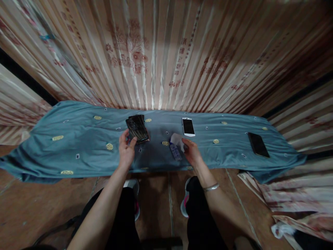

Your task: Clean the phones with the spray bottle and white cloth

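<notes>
Here, a long blue-grey cloth with small yellow motifs (78, 139) covers a low surface against pleated beige curtains printed with red characters (145, 52), too blurred to read. Bare cloth lies open at its left end. The left hand (126, 151) grips a stack of dark, glossy smartphones (137, 128). The right hand (191, 152), fingers curled, pinches a white wipe (178, 139) beside a small clear spray bottle (176, 151). A white-framed phone (188, 126) lies just beyond; a black phone (258, 144) sits well right.
</notes>
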The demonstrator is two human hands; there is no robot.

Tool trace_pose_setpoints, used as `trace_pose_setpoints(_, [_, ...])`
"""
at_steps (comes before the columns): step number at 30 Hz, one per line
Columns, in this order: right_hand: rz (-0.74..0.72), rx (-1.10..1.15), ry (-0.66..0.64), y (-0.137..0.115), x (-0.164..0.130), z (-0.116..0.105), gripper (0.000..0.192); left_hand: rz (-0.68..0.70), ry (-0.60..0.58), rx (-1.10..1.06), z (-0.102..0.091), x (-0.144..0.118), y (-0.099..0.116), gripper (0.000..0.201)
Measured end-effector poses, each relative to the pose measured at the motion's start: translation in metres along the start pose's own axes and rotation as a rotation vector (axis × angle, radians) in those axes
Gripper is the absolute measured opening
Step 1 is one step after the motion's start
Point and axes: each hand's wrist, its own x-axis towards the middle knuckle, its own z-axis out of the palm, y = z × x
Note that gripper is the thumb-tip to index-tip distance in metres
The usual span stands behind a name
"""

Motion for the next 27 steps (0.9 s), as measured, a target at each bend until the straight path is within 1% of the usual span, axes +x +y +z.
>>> trace_pose_setpoints(1, [-0.002, 0.003, 0.004, 0.002, 0.001, 0.0, 0.021, 0.035, 0.023, 0.103, -0.001, 0.004, -0.004, 0.073])
trace_pose_setpoints(3, [-0.005, 0.009, 0.001, 0.008, 0.002, 0.003, 0.021, 0.079, 0.011, 0.252, 0.001, 0.007, -0.01, 0.089])
trace_pose_setpoints(6, [-0.017, 0.015, -0.007, 0.016, 0.002, 0.01, 0.024, 0.097, -0.028, 0.375, 0.012, 0.007, -0.014, 0.108])
trace_pose_setpoints(9, [-0.033, 0.018, -0.012, 0.019, 0.002, 0.017, 0.028, 0.064, -0.035, 0.457, 0.025, 0.007, -0.014, 0.119])
trace_pose_setpoints(12, [-0.046, 0.019, -0.021, 0.018, 0.001, 0.021, 0.027, 0.042, -0.051, 0.502, 0.034, 0.008, -0.013, 0.122])
trace_pose_setpoints(15, [-0.051, 0.013, -0.032, 0.018, -0.001, 0.024, 0.027, 0.065, -0.053, 0.513, 0.037, 0.009, -0.013, 0.124])
trace_pose_setpoints(19, [-0.05, 0.002, -0.039, 0.016, -0.004, 0.025, 0.026, 0.096, -0.026, 0.502, 0.037, 0.012, -0.017, 0.127])
trace_pose_setpoints(22, [-0.05, -0.004, -0.044, 0.014, -0.004, 0.023, 0.025, 0.091, -0.009, 0.479, 0.036, 0.014, -0.02, 0.128])
trace_pose_setpoints(27, [-0.048, -0.012, -0.046, 0.011, -0.004, 0.021, 0.027, 0.094, -0.02, 0.456, 0.031, 0.017, -0.029, 0.124])
